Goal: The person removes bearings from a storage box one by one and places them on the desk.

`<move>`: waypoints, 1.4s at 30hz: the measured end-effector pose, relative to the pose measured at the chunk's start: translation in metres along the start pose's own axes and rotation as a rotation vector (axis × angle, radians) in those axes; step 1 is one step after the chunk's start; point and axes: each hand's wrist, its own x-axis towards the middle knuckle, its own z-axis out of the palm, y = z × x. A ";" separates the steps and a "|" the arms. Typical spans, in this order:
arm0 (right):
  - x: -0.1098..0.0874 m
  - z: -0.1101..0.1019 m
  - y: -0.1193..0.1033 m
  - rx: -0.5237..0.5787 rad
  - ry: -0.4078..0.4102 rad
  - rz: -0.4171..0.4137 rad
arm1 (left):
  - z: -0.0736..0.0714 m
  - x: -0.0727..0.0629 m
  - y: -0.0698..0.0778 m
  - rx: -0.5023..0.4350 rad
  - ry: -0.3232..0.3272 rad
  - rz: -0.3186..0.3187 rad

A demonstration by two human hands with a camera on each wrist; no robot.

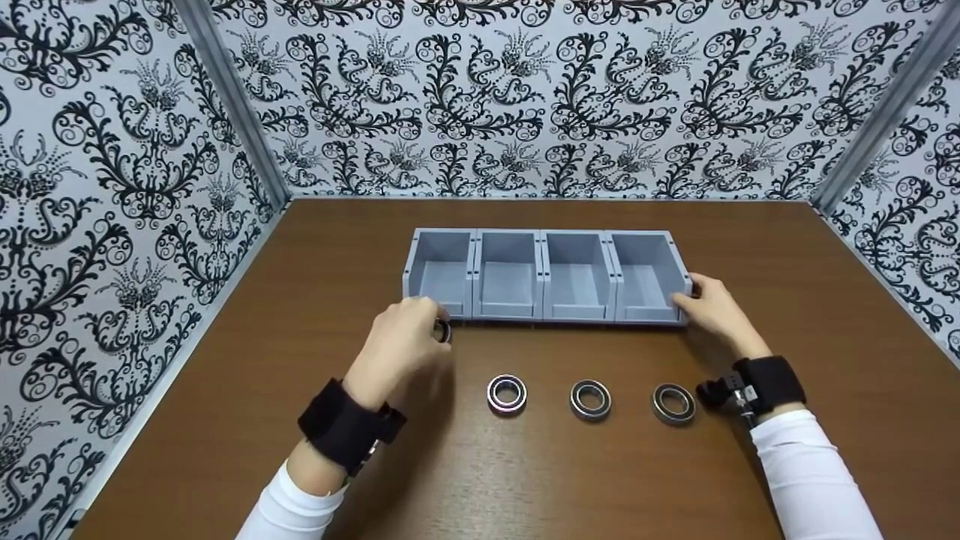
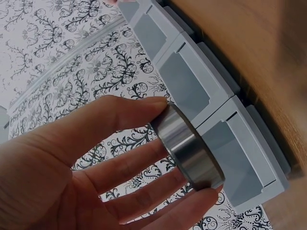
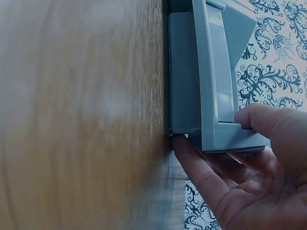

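A steel ball bearing is pinched between the thumb and fingers of my left hand, just in front of the leftmost compartment of a grey four-part bin. In the head view only the dark edge of that bearing shows past the fingers. At the other end, my right hand grips the bin's right side wall, thumb inside the rim and fingers against the outer side, as the right wrist view shows. The compartments that the head view shows hold nothing visible.
Three more bearings lie in a row on the brown table: a left one, a middle one and a right one near the right wrist strap. Patterned walls enclose the table at the back and sides.
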 end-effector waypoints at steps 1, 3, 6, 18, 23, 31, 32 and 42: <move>0.000 0.000 0.000 -0.003 -0.001 0.000 | 0.000 -0.001 0.000 0.002 -0.003 -0.003; 0.001 0.000 0.000 -0.008 -0.004 0.000 | 0.001 -0.002 0.000 0.003 -0.011 -0.005; 0.001 0.000 0.001 -0.010 -0.014 0.002 | 0.001 -0.004 0.000 0.005 -0.018 0.000; 0.001 -0.001 0.001 -0.007 -0.023 0.006 | 0.003 -0.012 0.000 -0.014 -0.052 -0.006; 0.000 -0.001 0.000 -0.001 -0.022 0.002 | 0.005 -0.015 -0.001 -0.013 -0.047 0.002; 0.001 0.000 0.002 0.004 -0.024 0.003 | 0.008 -0.020 -0.004 -0.006 -0.048 -0.009; 0.001 0.000 0.002 0.004 -0.024 0.002 | 0.008 -0.021 -0.004 -0.007 -0.049 -0.011; 0.002 0.000 0.004 -0.004 -0.007 -0.025 | 0.011 -0.029 -0.005 0.005 -0.026 0.005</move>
